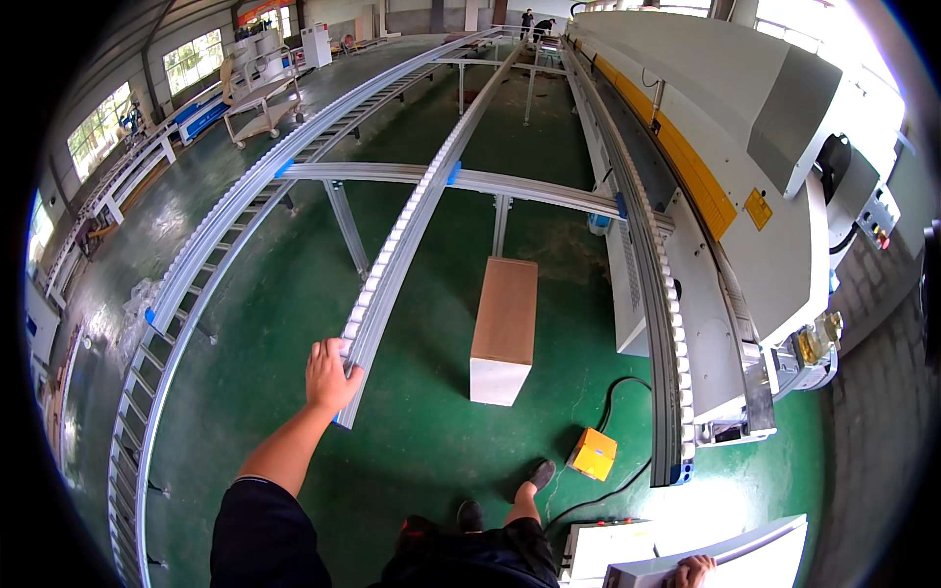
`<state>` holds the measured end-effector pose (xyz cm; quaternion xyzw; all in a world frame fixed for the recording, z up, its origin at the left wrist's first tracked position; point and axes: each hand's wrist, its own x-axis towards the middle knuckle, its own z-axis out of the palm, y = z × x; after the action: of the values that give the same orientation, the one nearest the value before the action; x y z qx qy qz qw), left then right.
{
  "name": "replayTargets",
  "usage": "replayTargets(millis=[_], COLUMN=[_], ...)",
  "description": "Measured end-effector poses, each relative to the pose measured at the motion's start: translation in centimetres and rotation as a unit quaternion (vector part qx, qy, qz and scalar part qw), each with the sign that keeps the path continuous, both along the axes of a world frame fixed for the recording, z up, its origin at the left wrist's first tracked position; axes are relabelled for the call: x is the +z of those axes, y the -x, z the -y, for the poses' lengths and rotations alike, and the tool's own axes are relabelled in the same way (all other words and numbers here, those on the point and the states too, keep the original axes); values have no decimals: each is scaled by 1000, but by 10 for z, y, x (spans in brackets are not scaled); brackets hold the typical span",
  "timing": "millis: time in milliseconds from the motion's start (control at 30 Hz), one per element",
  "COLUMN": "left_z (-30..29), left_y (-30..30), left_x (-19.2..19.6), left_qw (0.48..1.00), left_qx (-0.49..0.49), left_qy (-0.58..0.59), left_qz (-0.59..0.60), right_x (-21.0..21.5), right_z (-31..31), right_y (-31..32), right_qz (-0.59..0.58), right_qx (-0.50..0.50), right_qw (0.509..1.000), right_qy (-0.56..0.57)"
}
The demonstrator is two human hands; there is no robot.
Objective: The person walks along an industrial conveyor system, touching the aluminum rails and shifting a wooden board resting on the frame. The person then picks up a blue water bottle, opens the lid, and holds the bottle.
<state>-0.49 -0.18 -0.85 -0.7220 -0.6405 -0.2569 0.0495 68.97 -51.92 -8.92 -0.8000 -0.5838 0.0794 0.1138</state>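
My left hand (331, 376) reaches out to the near end of the middle roller rail (417, 230), a long aluminium beam topped with a row of white rollers. Its fingers lie over the rollers and the thumb is on the rail's right side, gripping it from above. At the lower right, my right hand (694, 571) has its fingers curled over the upper edge of a light grey panel (755, 545). The lower part of that hand and its wrist are hidden.
Right of me runs a long white machine (784, 230) with a yellow strip, edged by another roller rail (637, 211). A brown-topped box (506, 314) stands between the rails. A yellow foot pedal (593, 454) with a black cable lies by my feet. Two people stand far off.
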Motion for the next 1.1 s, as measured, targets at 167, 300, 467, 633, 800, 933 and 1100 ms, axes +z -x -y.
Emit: replayTargets(millis=[167,300,467,633,800,933,1100], left_z=[5,3,1,2,3,4,3], left_y=[-13,-6,-7,0,-2,-9,-6], left_x=[22,14,12,3,5,17,15], left_qw=[998,997,998,999,1000,999,998], left_qx=[-31,-26,-37,-2,13,-8,-24], left_qy=[-10,35,32,28,14,22,24], left_qz=[-51,-56,-40,-27,-17,-40,-50], right_x=[26,17,10,20,18,14,2], right_z=[-18,-11,-9,-15,-15,-13,-6], right_y=[21,9,9,14,16,15,5], right_qz=[-20,43,6,26,-1,8,-16], right_qx=[18,18,3,14,10,25,33], right_qw=[998,999,1000,1000,1000,998,997], right_qy=[-58,-4,-7,-2,-14,-49,-66])
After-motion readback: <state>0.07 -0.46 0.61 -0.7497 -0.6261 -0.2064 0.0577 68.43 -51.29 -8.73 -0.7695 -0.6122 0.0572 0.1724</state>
